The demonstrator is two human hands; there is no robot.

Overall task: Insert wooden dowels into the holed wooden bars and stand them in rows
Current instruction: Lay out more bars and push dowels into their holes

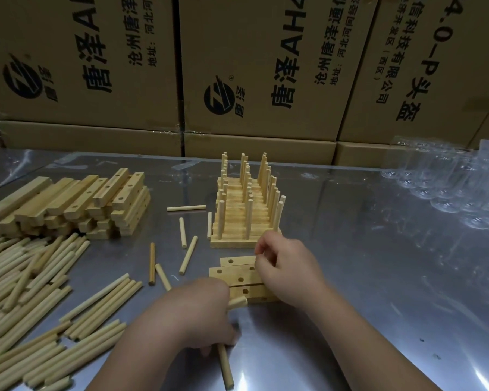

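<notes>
I'm seeing, far left of the finished rack [246, 238], a stack of holed bars [76, 204] lying w/ the dowel pile [26, 292] spreading in front of it. Btwn that pile and the rack, loose dowels [188, 253] are lying scattered on the metal table [378, 292]. The L hand [201, 314], nearer me and left of the rack, is gripping the held dowels [226, 365], fingers curling round them. One end is poking out toward the rack, another toward me. Just in front of the rack, blank bars [237, 273] are lying flat, side by side, holes up. The R hand [285, 269] is sitting over their right ends w/ fingers curled; can't tell if it's holding anything. Right of the rack, clear plastic packs [449, 187] are lying; behind it, cardboard boxes [266, 66] are standing.
</notes>
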